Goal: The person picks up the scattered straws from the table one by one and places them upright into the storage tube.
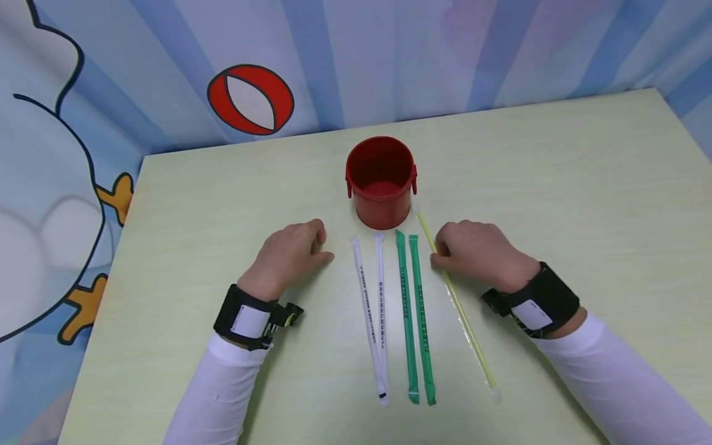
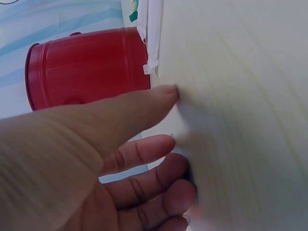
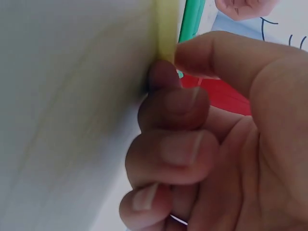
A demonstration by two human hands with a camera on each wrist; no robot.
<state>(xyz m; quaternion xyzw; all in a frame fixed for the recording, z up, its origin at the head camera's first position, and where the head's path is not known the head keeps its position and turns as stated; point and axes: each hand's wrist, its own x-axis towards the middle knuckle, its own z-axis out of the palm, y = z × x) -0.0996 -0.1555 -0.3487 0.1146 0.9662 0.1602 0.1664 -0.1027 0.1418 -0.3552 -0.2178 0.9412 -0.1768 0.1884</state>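
Note:
My right hand point(image 1: 478, 253) pinches a yellow straw point(image 1: 470, 334) in a clear wrapper near its upper part. In the right wrist view the thumb and index finger close in on that straw point(image 3: 167, 26), and the other fingers are curled. The left hand point(image 1: 289, 253) rests on the table with loosely bent fingers, thumb and index apart, holding nothing. Between the hands lie two white wrapped straws, the left one point(image 1: 365, 309) slanting toward the other point(image 1: 381, 296). Two green wrapped straws, one point(image 1: 406, 315) beside the other point(image 1: 423, 321), lie to their right.
A red bucket point(image 1: 382, 210) stands upright just beyond the upper ends of the straws, and its visible inside holds nothing. The pale wooden table point(image 1: 606, 204) reaches back to a striped blue curtain point(image 1: 361, 55) with cartoon prints.

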